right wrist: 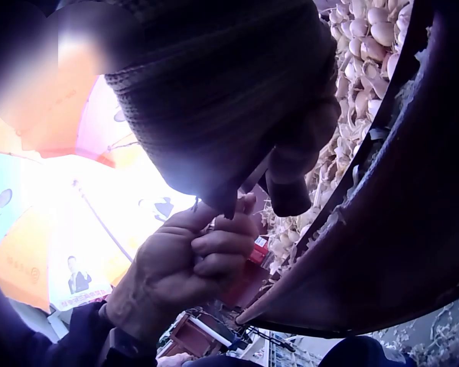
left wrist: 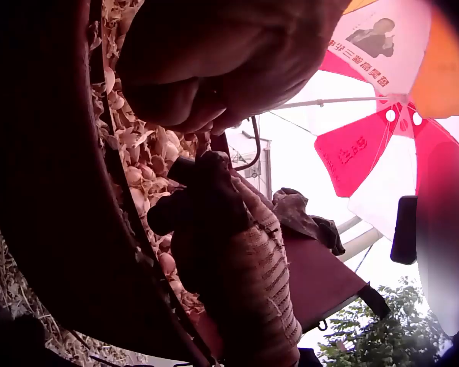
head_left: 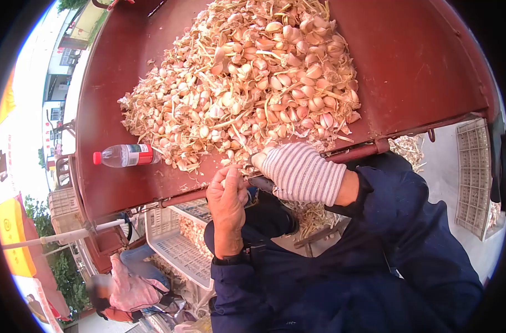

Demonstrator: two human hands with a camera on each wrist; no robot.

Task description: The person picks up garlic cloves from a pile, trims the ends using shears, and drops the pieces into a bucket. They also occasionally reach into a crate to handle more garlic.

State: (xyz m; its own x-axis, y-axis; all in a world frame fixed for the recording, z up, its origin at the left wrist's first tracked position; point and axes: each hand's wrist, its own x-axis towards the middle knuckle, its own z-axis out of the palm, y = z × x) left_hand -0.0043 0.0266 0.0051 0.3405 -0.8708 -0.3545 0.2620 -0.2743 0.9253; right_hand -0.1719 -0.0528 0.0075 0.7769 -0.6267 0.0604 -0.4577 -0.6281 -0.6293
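Observation:
Over the near edge of a red metal tray (head_left: 408, 72), beside a heap of garlic cloves (head_left: 275, 83), two hands meet at the fingertips. The bare left hand (head_left: 226, 202) has its fingers curled and pinches a small pale piece, seemingly a garlic clove. Opposite it, the right hand (head_left: 304, 173) wears a striped knitted glove with the fingertips uncovered. In the right wrist view, a thin blade-like tool (right wrist: 255, 174) shows between the fingers of the gloved hand (right wrist: 229, 99), close to the curled left hand (right wrist: 187, 264). Shadow hides much of both grips.
A red-capped bottle (head_left: 128, 156) lies on the tray's left part. Below the edge stands a white plastic crate (head_left: 181, 252) with cloves. Another crate (head_left: 472, 177) is at the right. A person in pink (head_left: 132, 283) sits lower left. Umbrellas (left wrist: 367, 145) hang overhead.

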